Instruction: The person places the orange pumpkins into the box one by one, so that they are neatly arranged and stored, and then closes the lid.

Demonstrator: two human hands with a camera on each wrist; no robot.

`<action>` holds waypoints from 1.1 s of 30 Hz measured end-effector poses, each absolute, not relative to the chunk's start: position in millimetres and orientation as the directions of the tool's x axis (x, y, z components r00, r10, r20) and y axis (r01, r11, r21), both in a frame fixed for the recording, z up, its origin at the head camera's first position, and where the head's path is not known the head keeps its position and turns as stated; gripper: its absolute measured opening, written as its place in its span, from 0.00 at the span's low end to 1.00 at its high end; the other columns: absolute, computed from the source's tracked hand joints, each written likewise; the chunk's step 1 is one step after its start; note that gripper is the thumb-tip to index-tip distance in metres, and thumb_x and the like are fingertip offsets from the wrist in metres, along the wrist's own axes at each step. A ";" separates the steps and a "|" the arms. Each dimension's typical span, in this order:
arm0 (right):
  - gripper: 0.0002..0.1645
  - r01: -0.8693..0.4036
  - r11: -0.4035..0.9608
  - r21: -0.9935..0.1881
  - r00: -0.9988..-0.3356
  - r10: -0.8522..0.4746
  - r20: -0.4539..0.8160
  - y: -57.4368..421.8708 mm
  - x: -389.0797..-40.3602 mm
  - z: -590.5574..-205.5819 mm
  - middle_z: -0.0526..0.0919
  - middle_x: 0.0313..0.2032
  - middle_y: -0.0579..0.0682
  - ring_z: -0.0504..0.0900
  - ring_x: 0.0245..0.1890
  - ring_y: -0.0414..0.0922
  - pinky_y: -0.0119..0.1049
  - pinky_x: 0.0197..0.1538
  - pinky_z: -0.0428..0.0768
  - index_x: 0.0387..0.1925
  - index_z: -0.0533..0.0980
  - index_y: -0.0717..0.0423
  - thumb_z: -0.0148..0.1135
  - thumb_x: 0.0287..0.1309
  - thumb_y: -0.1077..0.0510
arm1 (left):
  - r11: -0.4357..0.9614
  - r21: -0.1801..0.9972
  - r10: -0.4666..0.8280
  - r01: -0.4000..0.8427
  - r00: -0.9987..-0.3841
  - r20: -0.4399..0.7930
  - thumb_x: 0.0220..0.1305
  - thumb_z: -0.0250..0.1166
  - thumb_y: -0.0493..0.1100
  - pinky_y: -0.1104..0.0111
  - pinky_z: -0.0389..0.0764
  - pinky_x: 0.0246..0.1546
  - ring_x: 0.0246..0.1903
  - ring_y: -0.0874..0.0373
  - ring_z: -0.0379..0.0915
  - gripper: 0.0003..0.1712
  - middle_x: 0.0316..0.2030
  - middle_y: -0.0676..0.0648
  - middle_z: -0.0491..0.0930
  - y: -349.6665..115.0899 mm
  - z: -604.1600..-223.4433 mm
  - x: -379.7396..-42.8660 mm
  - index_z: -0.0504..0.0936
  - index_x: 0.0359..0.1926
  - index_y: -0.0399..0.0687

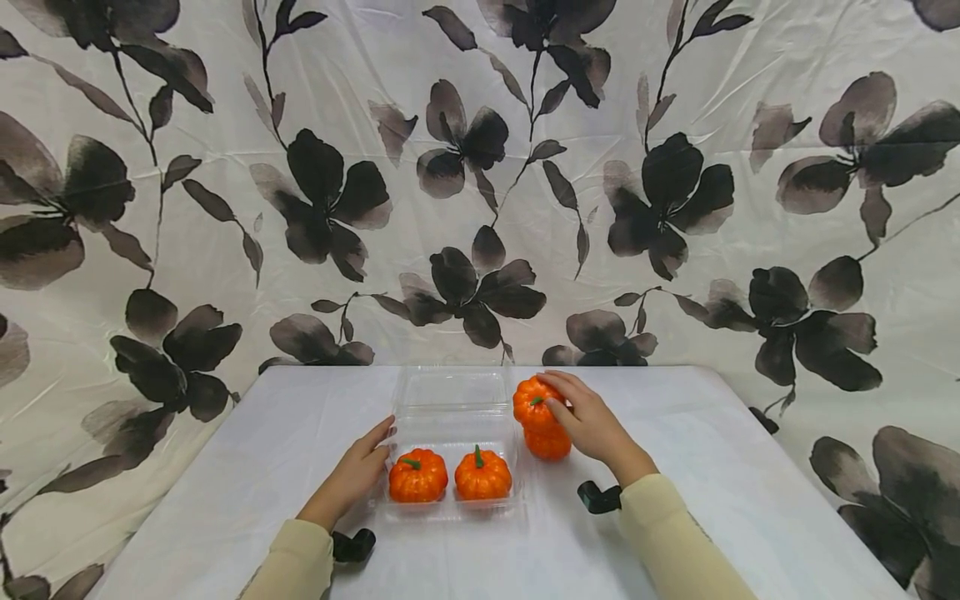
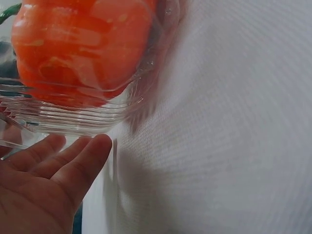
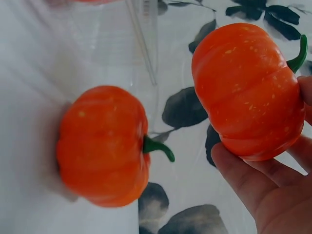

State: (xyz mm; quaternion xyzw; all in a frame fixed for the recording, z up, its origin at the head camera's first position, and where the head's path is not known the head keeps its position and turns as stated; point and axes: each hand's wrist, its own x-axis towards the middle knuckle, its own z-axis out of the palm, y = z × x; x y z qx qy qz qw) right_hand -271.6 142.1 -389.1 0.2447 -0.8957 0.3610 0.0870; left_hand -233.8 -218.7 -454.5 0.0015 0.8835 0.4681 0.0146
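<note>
A clear plastic clamshell box (image 1: 450, 428) lies with its lid laid back. Two small orange pumpkins with green stems sit side by side in its front half, a left pumpkin (image 1: 417, 476) and a right pumpkin (image 1: 483, 475). My left hand (image 1: 362, 469) touches the box's left side; in the left wrist view its straight fingers (image 2: 80, 168) lie against the ribbed plastic wall. With my right hand (image 1: 592, 421) I grip a third pumpkin (image 3: 248, 92) by its sides, raised off the table. Another pumpkin (image 3: 105, 146) rests on the table below it, right of the box.
A white cloth covers the table (image 1: 645, 550). Behind its far edge hangs a pale curtain (image 1: 562, 275) with dark flowers. Black wrist devices stick out from both sleeves, a left device (image 1: 354, 546) and a right device (image 1: 598, 497), low over the table.
</note>
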 end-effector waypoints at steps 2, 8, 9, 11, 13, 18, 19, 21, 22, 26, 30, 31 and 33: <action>0.26 -0.505 0.618 -0.602 -0.863 -0.380 0.334 138.2 -272.5 -388.7 0.65 0.70 0.49 0.68 0.68 0.54 0.53 0.63 0.74 0.68 0.67 0.45 0.50 0.70 0.51 | 0.562 0.827 0.016 -0.011 -1.000 -0.023 0.71 0.45 0.43 0.42 0.65 0.64 0.66 0.37 0.64 0.34 0.71 0.37 0.61 -218.7 -454.7 -233.7 0.52 0.76 0.49; 0.27 -0.522 0.605 -0.601 -0.852 -0.397 0.340 126.6 -276.0 -385.5 0.65 0.70 0.48 0.67 0.68 0.53 0.51 0.62 0.75 0.68 0.66 0.46 0.51 0.70 0.51 | 0.561 0.828 0.015 -0.002 -1.000 -0.013 0.71 0.45 0.43 0.41 0.64 0.65 0.66 0.37 0.64 0.33 0.71 0.37 0.61 -218.9 -454.8 -234.2 0.52 0.76 0.48; 0.27 -0.522 0.604 -0.603 -0.852 -0.400 0.337 124.7 -276.5 -384.8 0.65 0.70 0.47 0.67 0.68 0.52 0.51 0.62 0.75 0.68 0.66 0.45 0.50 0.70 0.50 | 0.559 0.829 0.014 -0.003 -1.000 -0.013 0.71 0.45 0.43 0.41 0.64 0.65 0.65 0.37 0.64 0.33 0.71 0.37 0.61 -218.9 -454.7 -234.1 0.53 0.76 0.48; 0.27 -0.527 0.598 -0.604 -0.849 -0.408 0.337 121.4 -277.2 -383.6 0.65 0.70 0.47 0.68 0.68 0.52 0.50 0.62 0.76 0.68 0.66 0.44 0.51 0.70 0.50 | 0.557 0.830 0.014 -0.002 -1.000 -0.012 0.71 0.45 0.43 0.42 0.65 0.65 0.65 0.37 0.65 0.33 0.71 0.37 0.61 -219.0 -455.1 -234.2 0.53 0.75 0.48; 0.27 -0.524 0.596 -0.608 -0.850 -0.410 0.331 118.1 -277.2 -382.0 0.65 0.70 0.47 0.68 0.68 0.51 0.49 0.62 0.76 0.68 0.66 0.43 0.51 0.70 0.50 | 0.553 0.833 0.012 -0.005 -1.000 -0.014 0.71 0.45 0.43 0.42 0.65 0.64 0.64 0.37 0.66 0.33 0.71 0.37 0.62 -219.0 -455.3 -234.1 0.53 0.75 0.48; 0.28 -0.532 0.589 -0.609 -0.845 -0.418 0.334 109.7 -276.6 -376.7 0.66 0.70 0.46 0.70 0.67 0.51 0.49 0.62 0.76 0.69 0.65 0.45 0.52 0.69 0.51 | 0.557 0.830 0.018 0.014 -1.000 0.005 0.70 0.45 0.41 0.42 0.64 0.65 0.64 0.37 0.66 0.33 0.70 0.35 0.63 -220.0 -455.4 -233.4 0.53 0.75 0.45; 0.28 -0.537 0.586 -0.607 -0.841 -0.423 0.337 108.2 -276.2 -375.9 0.66 0.70 0.46 0.70 0.67 0.51 0.49 0.62 0.77 0.69 0.65 0.45 0.53 0.69 0.52 | 0.558 0.830 0.020 0.018 -1.000 0.009 0.70 0.45 0.40 0.41 0.63 0.65 0.65 0.37 0.65 0.33 0.70 0.35 0.63 -220.1 -455.4 -233.1 0.53 0.75 0.45; 0.28 -0.547 0.583 -0.600 -0.835 -0.432 0.341 105.1 -276.2 -374.4 0.66 0.70 0.46 0.70 0.66 0.50 0.48 0.62 0.77 0.69 0.65 0.46 0.52 0.69 0.52 | 0.557 0.830 0.024 0.025 -1.000 0.014 0.70 0.45 0.40 0.41 0.62 0.66 0.65 0.37 0.64 0.33 0.69 0.35 0.63 -220.6 -455.6 -232.5 0.54 0.75 0.44; 0.28 -0.550 0.583 -0.598 -0.833 -0.436 0.341 103.7 -276.2 -373.7 0.66 0.70 0.46 0.70 0.66 0.50 0.48 0.62 0.76 0.69 0.65 0.46 0.52 0.69 0.53 | 0.558 0.830 0.025 0.028 -1.000 0.017 0.70 0.45 0.40 0.41 0.62 0.66 0.66 0.36 0.64 0.33 0.69 0.34 0.63 -220.8 -455.6 -232.2 0.54 0.75 0.44; 0.29 -0.547 0.581 -0.603 -0.834 -0.443 0.330 98.3 -277.0 -372.6 0.66 0.70 0.46 0.70 0.66 0.49 0.47 0.63 0.76 0.70 0.64 0.46 0.52 0.69 0.53 | 0.558 0.830 0.028 0.022 -1.000 0.008 0.71 0.44 0.41 0.41 0.62 0.66 0.66 0.37 0.64 0.33 0.70 0.35 0.63 -221.0 -454.3 -231.2 0.54 0.75 0.45; 0.29 -0.571 0.572 -0.589 -0.818 -0.459 0.347 94.0 -277.3 -373.4 0.66 0.70 0.47 0.70 0.66 0.49 0.47 0.62 0.76 0.70 0.64 0.48 0.53 0.69 0.54 | 0.560 0.828 0.027 0.019 -1.000 0.004 0.71 0.44 0.41 0.41 0.63 0.66 0.66 0.37 0.64 0.33 0.70 0.36 0.62 -220.9 -453.5 -231.1 0.53 0.75 0.46; 0.29 -0.581 0.570 -0.581 -0.811 -0.466 0.354 93.0 -277.3 -373.6 0.66 0.70 0.47 0.70 0.67 0.49 0.46 0.62 0.76 0.70 0.64 0.48 0.53 0.69 0.54 | 0.558 0.830 0.026 0.018 -1.000 0.004 0.71 0.44 0.41 0.42 0.63 0.66 0.66 0.37 0.64 0.33 0.70 0.36 0.62 -220.7 -453.2 -231.1 0.53 0.75 0.46; 0.29 -0.602 0.566 -0.563 -0.796 -0.478 0.371 90.9 -277.0 -373.9 0.67 0.70 0.48 0.70 0.67 0.49 0.46 0.62 0.77 0.69 0.65 0.49 0.53 0.68 0.54 | 0.556 0.831 0.027 0.019 -1.000 0.005 0.71 0.44 0.41 0.42 0.63 0.66 0.66 0.37 0.64 0.33 0.70 0.36 0.63 -220.5 -453.6 -231.3 0.53 0.75 0.46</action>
